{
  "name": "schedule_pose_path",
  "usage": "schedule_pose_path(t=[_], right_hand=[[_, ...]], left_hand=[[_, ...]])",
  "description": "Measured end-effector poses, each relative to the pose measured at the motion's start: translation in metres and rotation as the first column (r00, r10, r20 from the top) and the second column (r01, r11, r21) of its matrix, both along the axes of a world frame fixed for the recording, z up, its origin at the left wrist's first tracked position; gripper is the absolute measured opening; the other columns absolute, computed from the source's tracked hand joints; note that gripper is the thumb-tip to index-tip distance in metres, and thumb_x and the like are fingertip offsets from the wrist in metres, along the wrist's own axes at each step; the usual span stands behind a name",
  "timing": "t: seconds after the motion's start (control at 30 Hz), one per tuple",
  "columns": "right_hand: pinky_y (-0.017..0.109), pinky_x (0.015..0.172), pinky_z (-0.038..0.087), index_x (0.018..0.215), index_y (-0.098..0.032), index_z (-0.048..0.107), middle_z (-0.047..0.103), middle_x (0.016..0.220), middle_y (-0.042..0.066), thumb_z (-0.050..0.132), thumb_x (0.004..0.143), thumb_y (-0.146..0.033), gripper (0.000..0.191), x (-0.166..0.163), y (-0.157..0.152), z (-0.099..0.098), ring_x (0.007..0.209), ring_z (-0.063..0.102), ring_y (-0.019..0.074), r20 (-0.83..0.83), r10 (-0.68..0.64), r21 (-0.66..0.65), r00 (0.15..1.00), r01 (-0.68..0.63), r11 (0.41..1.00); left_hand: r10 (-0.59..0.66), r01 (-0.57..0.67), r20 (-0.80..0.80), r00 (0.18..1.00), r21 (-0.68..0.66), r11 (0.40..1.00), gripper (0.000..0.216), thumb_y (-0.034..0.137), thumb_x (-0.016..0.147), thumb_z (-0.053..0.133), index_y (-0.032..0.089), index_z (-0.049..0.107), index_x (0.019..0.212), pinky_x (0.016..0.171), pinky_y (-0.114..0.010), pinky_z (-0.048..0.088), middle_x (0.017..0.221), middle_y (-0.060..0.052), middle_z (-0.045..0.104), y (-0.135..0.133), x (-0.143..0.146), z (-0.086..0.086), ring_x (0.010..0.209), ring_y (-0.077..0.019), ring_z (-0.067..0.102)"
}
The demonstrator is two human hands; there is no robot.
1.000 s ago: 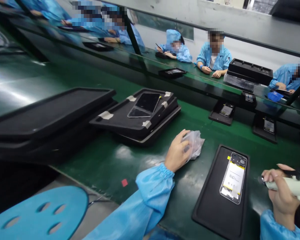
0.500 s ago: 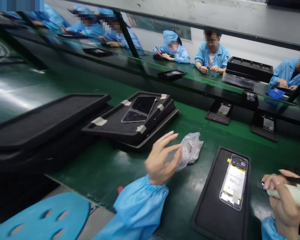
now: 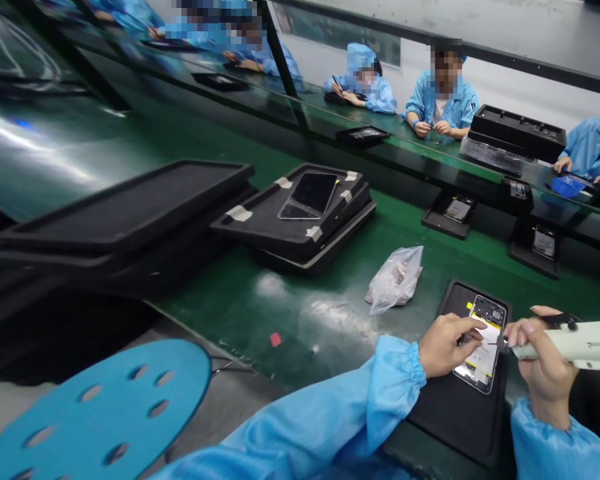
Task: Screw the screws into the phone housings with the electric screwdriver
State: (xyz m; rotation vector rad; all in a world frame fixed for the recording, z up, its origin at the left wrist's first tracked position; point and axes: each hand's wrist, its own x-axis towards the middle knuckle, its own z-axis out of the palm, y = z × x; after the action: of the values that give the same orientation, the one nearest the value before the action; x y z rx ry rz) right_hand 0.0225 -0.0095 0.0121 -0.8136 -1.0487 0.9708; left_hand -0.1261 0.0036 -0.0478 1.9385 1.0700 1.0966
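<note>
My right hand (image 3: 545, 357) is wrapped round a pale electric screwdriver (image 3: 575, 345), whose tip points left over an opened phone (image 3: 485, 377). Close to that tip, thumb and fingers of my left hand (image 3: 447, 343) are pinched together above the phone; whatever they hold is too small to make out. The phone shows its white battery and dark upper section and lies on a black foam tray (image 3: 443, 420). Left of the tray sits a clear plastic bag (image 3: 395, 280) of small parts, untouched.
Stacked black trays (image 3: 145, 207) stand at the left, with a taped stack (image 3: 265, 223) beside them bearing a phone screen (image 3: 313, 193). A blue stool (image 3: 130, 407) is at lower left. More phones (image 3: 459, 209) lie on trays near the shelf, and several people in blue work beyond.
My left hand has moved right, from the plastic bag to above the phone. The screwdriver in my right hand has come left to meet it. The view has shifted.
</note>
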Motion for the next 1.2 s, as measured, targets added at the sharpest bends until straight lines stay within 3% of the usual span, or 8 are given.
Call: schedule_pose_path(t=[0.13, 0.47, 0.63, 0.83, 0.97, 1.1, 1.2], right_hand=[[0.033, 0.058, 0.048, 0.099, -0.02, 0.05, 0.053, 0.056, -0.006, 0.065, 0.08, -0.021, 0.024, -0.006, -0.002, -0.004, 0.051, 0.054, 0.0147, 0.031, 0.019, -0.03, 0.999, -0.018, 0.999], [0.034, 0.06, 0.047, 0.089, -0.019, 0.053, 0.053, 0.057, -0.005, 0.066, 0.08, -0.028, 0.017, -0.004, 0.002, -0.014, 0.055, 0.059, 0.018, 0.135, 0.034, -0.061, 0.99, -0.026, 0.998], [0.034, 0.06, 0.047, 0.101, -0.02, 0.048, 0.055, 0.058, -0.005, 0.063, 0.084, -0.025, 0.023, -0.009, -0.004, -0.013, 0.057, 0.06, 0.0187, 0.136, 0.029, -0.055, 0.99, -0.022, 0.998], [0.033, 0.057, 0.049, 0.101, -0.02, 0.05, 0.055, 0.056, -0.005, 0.069, 0.079, -0.024, 0.029, 0.008, 0.022, -0.002, 0.051, 0.055, 0.0155, 0.179, -0.01, -0.002, 0.984, 0.01, 1.0], [0.029, 0.048, 0.047, 0.087, -0.017, 0.054, 0.052, 0.049, -0.007, 0.074, 0.069, -0.022, 0.028, 0.019, 0.061, 0.002, 0.043, 0.052, 0.0137, 0.164, -0.153, 0.03, 0.975, 0.15, 0.988], [0.026, 0.042, 0.045, 0.082, -0.016, 0.054, 0.051, 0.046, -0.007, 0.073, 0.065, -0.021, 0.026, 0.018, 0.086, -0.008, 0.038, 0.051, 0.0136, 0.158, -0.205, 0.016, 0.966, 0.205, 0.979], [0.026, 0.04, 0.044, 0.083, -0.015, 0.055, 0.051, 0.046, -0.007, 0.072, 0.065, -0.022, 0.026, 0.016, 0.093, -0.019, 0.037, 0.051, 0.0139, 0.163, -0.192, 0.004, 0.968, 0.194, 0.981]], left_hand=[[-0.073, 0.075, -0.038, 0.997, 0.048, 0.996, 0.033, 0.018, 0.082, 0.065, 0.021, 0.063, 0.115, 0.088, -0.026, 0.048, 0.088, 0.001, 0.075, -0.003, -0.001, -0.008, 0.085, -0.0152, 0.07], [-0.063, 0.065, -0.053, 0.997, 0.035, 0.997, 0.033, 0.017, 0.082, 0.063, 0.02, 0.062, 0.115, 0.089, -0.028, 0.046, 0.088, 0.001, 0.075, -0.002, 0.0, -0.009, 0.087, -0.0157, 0.069], [-0.052, 0.054, -0.039, 0.998, 0.035, 0.998, 0.035, 0.017, 0.081, 0.065, 0.02, 0.062, 0.115, 0.087, -0.028, 0.047, 0.086, 0.002, 0.075, -0.003, 0.0, -0.006, 0.083, -0.0157, 0.069], [-0.024, 0.022, 0.012, 1.0, 0.117, 0.993, 0.058, 0.028, 0.074, 0.075, 0.019, 0.054, 0.128, 0.096, -0.032, 0.048, 0.123, -0.008, 0.064, 0.001, -0.011, -0.001, 0.11, -0.0221, 0.061], [0.135, -0.135, 0.014, 0.991, 0.193, 0.972, 0.043, 0.023, 0.08, 0.066, 0.014, 0.059, 0.122, 0.103, -0.036, 0.044, 0.126, -0.012, 0.061, 0.031, -0.026, 0.031, 0.117, -0.0232, 0.057], [0.316, -0.302, -0.034, 0.948, 0.211, 0.93, 0.035, 0.021, 0.08, 0.064, 0.014, 0.064, 0.115, 0.098, -0.036, 0.048, 0.118, -0.01, 0.066, 0.092, -0.044, 0.094, 0.107, -0.0224, 0.062], [0.406, -0.373, -0.221, 0.887, 0.175, 0.911, 0.033, 0.022, 0.078, 0.067, 0.015, 0.067, 0.11, 0.095, -0.033, 0.049, 0.105, -0.007, 0.07, 0.148, -0.061, 0.131, 0.1, -0.0219, 0.064]])
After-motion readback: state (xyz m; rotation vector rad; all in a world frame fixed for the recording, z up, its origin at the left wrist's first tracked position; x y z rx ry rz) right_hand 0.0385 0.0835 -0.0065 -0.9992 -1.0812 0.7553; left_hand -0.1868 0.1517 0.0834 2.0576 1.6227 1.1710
